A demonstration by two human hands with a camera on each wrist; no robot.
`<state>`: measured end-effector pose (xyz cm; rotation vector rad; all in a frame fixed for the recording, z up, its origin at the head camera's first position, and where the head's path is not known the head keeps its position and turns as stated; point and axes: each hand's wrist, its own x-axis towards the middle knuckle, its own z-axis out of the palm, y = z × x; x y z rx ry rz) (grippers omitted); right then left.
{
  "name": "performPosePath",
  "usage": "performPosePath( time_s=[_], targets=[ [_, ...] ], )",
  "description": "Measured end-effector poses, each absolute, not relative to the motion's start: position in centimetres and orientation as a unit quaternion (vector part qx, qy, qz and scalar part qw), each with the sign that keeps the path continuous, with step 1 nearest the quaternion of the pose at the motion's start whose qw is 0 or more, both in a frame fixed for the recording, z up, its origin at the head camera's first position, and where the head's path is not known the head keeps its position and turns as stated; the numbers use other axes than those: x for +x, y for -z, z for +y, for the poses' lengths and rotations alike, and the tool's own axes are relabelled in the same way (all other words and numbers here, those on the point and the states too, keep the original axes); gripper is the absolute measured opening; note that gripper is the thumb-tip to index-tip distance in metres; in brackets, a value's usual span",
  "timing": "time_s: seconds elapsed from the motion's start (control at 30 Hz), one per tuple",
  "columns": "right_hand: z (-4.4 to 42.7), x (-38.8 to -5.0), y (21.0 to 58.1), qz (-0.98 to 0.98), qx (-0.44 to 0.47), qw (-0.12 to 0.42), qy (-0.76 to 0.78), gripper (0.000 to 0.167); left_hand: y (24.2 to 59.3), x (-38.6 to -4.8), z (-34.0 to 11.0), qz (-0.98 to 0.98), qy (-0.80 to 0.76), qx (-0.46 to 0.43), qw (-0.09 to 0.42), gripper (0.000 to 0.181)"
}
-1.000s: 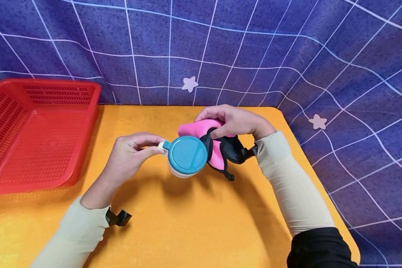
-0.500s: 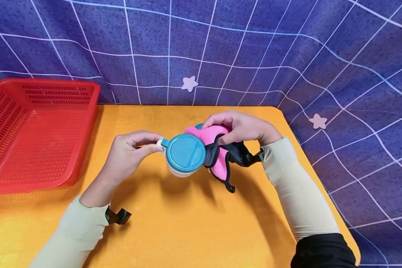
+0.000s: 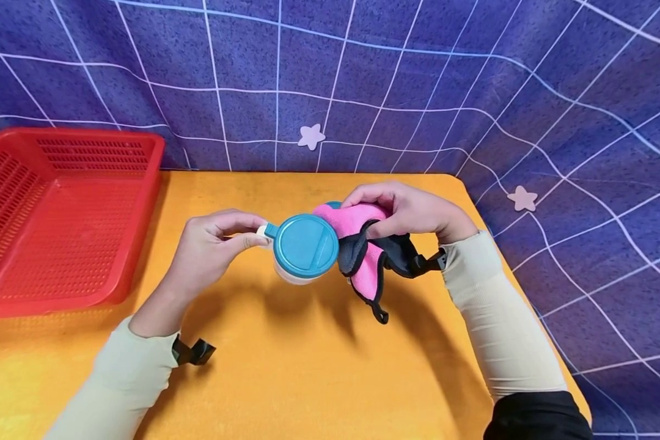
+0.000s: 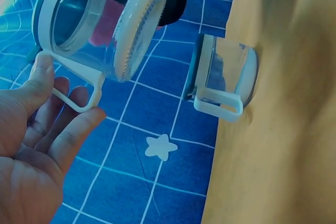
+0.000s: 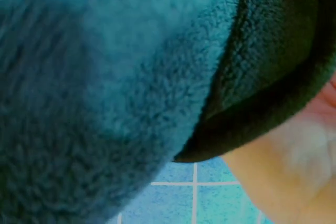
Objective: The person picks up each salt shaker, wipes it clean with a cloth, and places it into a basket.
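Pinched handle (image 4: 97, 88), smooth jar (image 3: 306, 245)

Left hand (image 3: 211, 250) pinches it, the jar held above the table (image 3: 286, 379); it should be stiff, slippery, perhaps breakable, best held by that handle; right hand (image 3: 415, 214) grips a soft cloth (image 3: 354, 223) just beside; another jar (image 4: 226, 74) stands beyond.

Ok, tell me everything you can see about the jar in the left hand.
The jar has a clear body, glass or plastic, with a pale collar, a ridged whitish base and a pale loop handle. Its round teal lid is on, marked with a flap outline. The left hand grips the handle, holding the jar roughly upright above the orange table. A pink-and-grey cloth is at its right; whether they touch is unclear.
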<state>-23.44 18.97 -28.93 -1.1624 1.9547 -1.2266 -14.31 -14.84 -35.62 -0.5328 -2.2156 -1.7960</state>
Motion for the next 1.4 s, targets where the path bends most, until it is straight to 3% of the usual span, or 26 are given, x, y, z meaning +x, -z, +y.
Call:
performPosePath(
  time_s=[0.27, 0.47, 1.07, 1.4],
  targets=[
    [17.7, -23.4, 27.5, 0.758, -0.461, 0.212, 0.41, 0.042, 35.4, -14.1, -14.5, -0.766, 0.61, -0.175, 0.101, 0.017],
    [16.6, -23.8, 26.8, 0.768, -0.464, 0.207, 0.389, 0.041, 35.6, -14.2, -14.2, -0.765, 0.609, -0.189, 0.091, 0.016],
    [13.2, -25.6, 26.1, 0.729, -0.495, 0.315, 0.352, 0.042, 36.0, -14.1, -13.7, -0.764, 0.607, -0.202, 0.08, 0.016],
    [14.2, -25.6, 26.3, 0.738, -0.474, 0.325, 0.353, 0.039, 35.9, -14.2, -13.9, -0.766, 0.608, -0.193, 0.084, 0.014]
  ],
)
